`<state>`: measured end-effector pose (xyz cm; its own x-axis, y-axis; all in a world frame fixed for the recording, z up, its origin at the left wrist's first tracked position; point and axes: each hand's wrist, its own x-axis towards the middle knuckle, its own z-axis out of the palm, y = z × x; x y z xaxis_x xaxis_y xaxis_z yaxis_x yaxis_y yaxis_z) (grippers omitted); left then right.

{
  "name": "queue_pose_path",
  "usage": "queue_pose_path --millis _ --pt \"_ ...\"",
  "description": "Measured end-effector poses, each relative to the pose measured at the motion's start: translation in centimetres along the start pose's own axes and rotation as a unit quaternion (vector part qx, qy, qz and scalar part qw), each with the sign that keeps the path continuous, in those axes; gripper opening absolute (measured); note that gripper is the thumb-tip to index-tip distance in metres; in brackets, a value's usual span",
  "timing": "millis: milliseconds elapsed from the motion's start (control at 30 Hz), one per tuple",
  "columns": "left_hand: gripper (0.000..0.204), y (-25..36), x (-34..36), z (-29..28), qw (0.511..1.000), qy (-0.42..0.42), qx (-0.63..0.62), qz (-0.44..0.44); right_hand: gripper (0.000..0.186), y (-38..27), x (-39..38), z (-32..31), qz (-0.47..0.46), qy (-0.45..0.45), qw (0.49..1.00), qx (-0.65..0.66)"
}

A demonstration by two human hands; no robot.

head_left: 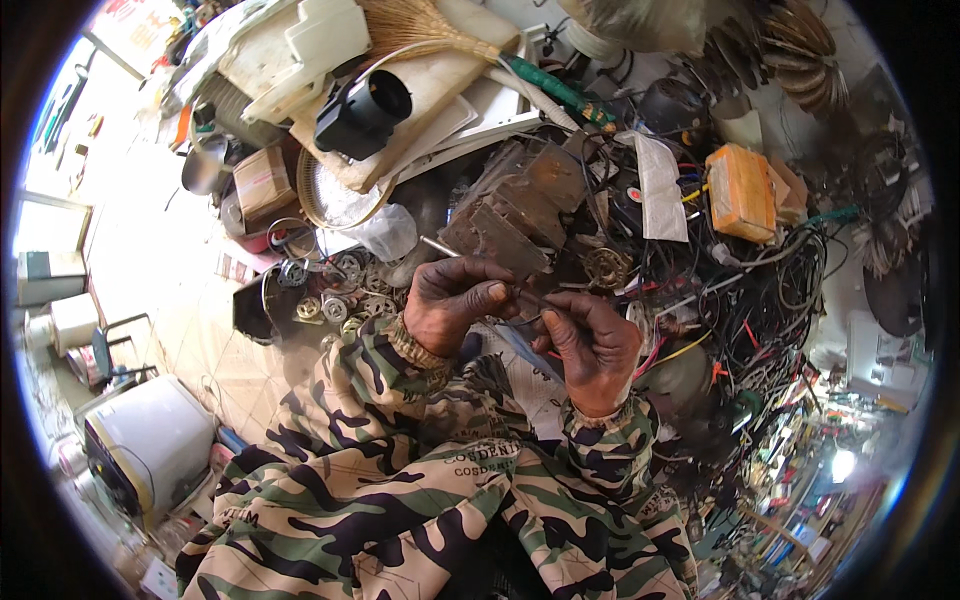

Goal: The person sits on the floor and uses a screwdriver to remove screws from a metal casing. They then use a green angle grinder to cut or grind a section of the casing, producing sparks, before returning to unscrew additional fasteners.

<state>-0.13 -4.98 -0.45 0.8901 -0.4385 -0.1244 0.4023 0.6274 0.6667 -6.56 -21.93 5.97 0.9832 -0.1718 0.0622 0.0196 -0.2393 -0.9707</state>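
Observation:
Both hands meet in front of my chest, fingers pinched and their tips close together. My left hand is closed, thumb against the fingers. My right hand is closed the same way, a little lower. A thin dark strand, seemingly a wire, runs between the fingertips; its ends are hidden. Just above the left knuckles a short silver rod sticks out; I cannot tell whether that hand holds it. Beyond the hands sits a rusty brown block of metal plates. A bluish flat piece shows below the fingers.
At left lie several metal pulley-like parts beside a dark open container. A round tray, a black cylindrical housing and a straw broom lie farther off. Tangled cables and an orange box fill the right.

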Motion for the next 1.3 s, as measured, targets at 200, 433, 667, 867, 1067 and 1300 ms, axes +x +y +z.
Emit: queue_pose_path --millis 200,433,667,867,1067,1300 --pt "0.021 -1.1 -3.1 1.1 0.990 0.063 0.093 0.082 0.019 1.2 -1.7 -0.6 -0.022 -0.054 0.998 -0.008" --pt "0.020 -5.1 -7.8 2.7 0.987 0.141 -0.058 0.052 0.018 2.4 -4.8 -1.7 -0.054 -0.100 0.993 0.014" --pt "0.024 -4.9 -11.6 3.6 0.979 0.173 -0.076 0.073 0.019 1.5 -6.7 -1.3 -0.171 -0.130 0.974 -0.072" --pt "0.029 -4.4 -14.5 2.6 0.978 0.194 -0.008 0.075 0.019 1.5 -8.5 0.2 -0.148 -0.149 0.977 -0.047" --pt "0.029 -4.4 -17.7 -0.1 0.972 0.200 0.029 0.120 0.015 1.7 -10.6 3.3 -0.100 -0.178 0.979 -0.010" --pt "0.026 -3.6 -24.4 -3.6 0.953 0.254 -0.033 0.163 0.011 1.7 -14.2 9.5 -0.111 -0.225 0.968 0.019"
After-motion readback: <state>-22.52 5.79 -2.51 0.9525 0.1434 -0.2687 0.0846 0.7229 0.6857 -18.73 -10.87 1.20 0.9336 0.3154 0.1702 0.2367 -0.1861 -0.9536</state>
